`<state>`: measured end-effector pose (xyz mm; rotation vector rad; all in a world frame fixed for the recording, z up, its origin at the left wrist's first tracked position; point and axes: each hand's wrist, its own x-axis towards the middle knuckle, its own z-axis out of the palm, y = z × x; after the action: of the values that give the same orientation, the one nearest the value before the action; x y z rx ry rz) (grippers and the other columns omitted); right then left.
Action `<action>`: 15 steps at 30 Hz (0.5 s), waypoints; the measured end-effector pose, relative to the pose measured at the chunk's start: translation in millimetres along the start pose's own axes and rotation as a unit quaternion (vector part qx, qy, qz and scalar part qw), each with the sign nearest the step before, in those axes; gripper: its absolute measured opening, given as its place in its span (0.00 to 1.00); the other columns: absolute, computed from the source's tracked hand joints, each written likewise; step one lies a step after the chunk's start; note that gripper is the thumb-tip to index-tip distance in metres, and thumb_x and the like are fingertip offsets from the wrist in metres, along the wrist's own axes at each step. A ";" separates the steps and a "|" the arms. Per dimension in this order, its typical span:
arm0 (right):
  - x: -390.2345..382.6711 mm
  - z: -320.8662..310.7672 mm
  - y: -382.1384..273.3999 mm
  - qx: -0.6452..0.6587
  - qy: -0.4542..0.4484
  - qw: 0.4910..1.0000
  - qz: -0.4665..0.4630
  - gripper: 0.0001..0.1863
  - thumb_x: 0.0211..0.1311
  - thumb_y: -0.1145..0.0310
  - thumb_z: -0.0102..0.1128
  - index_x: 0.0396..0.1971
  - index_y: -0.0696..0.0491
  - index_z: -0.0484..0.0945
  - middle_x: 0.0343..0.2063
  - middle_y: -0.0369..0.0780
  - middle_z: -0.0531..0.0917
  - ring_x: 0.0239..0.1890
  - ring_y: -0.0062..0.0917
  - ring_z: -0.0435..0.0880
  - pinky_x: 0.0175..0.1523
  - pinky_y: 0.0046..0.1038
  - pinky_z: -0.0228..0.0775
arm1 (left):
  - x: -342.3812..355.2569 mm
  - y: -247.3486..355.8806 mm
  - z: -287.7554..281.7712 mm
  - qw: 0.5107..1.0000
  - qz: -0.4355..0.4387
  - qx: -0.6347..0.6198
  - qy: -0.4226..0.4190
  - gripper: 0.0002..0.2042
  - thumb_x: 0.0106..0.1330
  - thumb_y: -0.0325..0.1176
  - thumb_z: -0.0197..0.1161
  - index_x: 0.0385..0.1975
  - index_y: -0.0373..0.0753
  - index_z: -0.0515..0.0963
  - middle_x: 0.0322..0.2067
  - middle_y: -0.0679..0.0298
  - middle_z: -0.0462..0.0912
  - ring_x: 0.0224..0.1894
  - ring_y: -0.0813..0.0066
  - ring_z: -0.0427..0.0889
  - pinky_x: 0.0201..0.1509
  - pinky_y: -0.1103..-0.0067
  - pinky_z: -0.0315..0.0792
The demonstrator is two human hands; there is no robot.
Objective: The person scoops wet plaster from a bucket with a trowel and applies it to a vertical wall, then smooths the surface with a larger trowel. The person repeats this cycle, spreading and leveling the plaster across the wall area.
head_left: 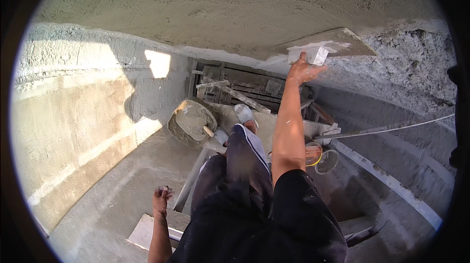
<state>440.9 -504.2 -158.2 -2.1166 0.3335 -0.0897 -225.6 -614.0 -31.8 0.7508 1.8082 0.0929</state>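
My right hand (304, 71), its arm stretched far forward, grips the pale block handle of a wide flat plastering float (347, 43). The float's board lies against the wet grey plaster wall (215, 8), at the border with a rougher, lumpy patch (406, 67). Down at the lower left, my left hand (162, 198) hangs beside my body with its fingers curled in and nothing seen in them. By my feet stands a mortar tub (192, 121) filled with grey mix. A wooden tool handle (209, 131) sticks out at the tub's right edge.
I stand on a plank (267, 126) with timber boards (235, 94) beyond it. Buckets (327, 161) stand right of my legs. A long pale straight bar (391, 180) slants at the right, and a partly sunlit wall (73, 106) runs along the left.
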 end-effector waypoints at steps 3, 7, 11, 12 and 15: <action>-45.2 31.2 6.2 0.080 -0.051 0.995 -0.025 0.42 0.61 0.71 0.70 0.65 0.72 0.53 0.48 0.59 0.81 0.49 0.48 0.84 0.48 0.46 0.73 | 10.2 31.8 15.3 0.998 0.029 0.057 -0.019 0.10 0.73 0.38 0.61 0.44 0.39 0.76 0.39 0.60 0.84 0.42 0.67 0.86 0.50 0.72 0.77; -86.4 46.1 7.0 0.083 -0.222 0.972 0.004 0.52 0.59 0.61 0.73 0.70 0.68 0.46 0.53 0.63 0.76 0.60 0.54 0.75 0.65 0.48 0.63 | 37.0 86.3 32.6 0.991 0.098 0.057 -0.069 0.12 0.74 0.40 0.61 0.47 0.38 0.76 0.41 0.60 0.84 0.44 0.68 0.85 0.53 0.72 0.77; -24.5 -13.9 -16.8 0.308 -0.147 0.940 -0.006 0.54 0.57 0.60 0.76 0.71 0.67 0.47 0.58 0.58 0.74 0.60 0.44 0.76 0.64 0.40 0.70 | 34.2 78.5 -3.0 0.985 0.166 -0.014 -0.042 0.14 0.73 0.40 0.61 0.49 0.36 0.76 0.43 0.59 0.84 0.45 0.67 0.85 0.53 0.72 0.78; -5.8 -28.8 -21.3 0.336 -0.100 0.936 0.034 0.56 0.57 0.59 0.76 0.72 0.65 0.44 0.57 0.57 0.75 0.56 0.43 0.79 0.57 0.37 0.74 | 30.8 62.1 -13.8 0.992 0.125 -0.020 0.006 0.15 0.73 0.40 0.62 0.49 0.35 0.76 0.43 0.59 0.84 0.44 0.67 0.85 0.52 0.72 0.78; 19.6 -36.6 -15.6 0.268 -0.105 0.950 0.120 0.61 0.58 0.56 0.75 0.74 0.60 0.35 0.58 0.56 0.74 0.52 0.43 0.81 0.50 0.35 0.81 | 7.4 2.1 -43.5 0.995 0.065 -0.038 0.070 0.16 0.72 0.40 0.63 0.50 0.35 0.76 0.42 0.58 0.84 0.43 0.67 0.85 0.49 0.73 0.79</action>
<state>455.8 -531.6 -126.7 -1.5189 0.3857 0.1704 -264.2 -595.7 -20.6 0.8240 1.8750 0.3063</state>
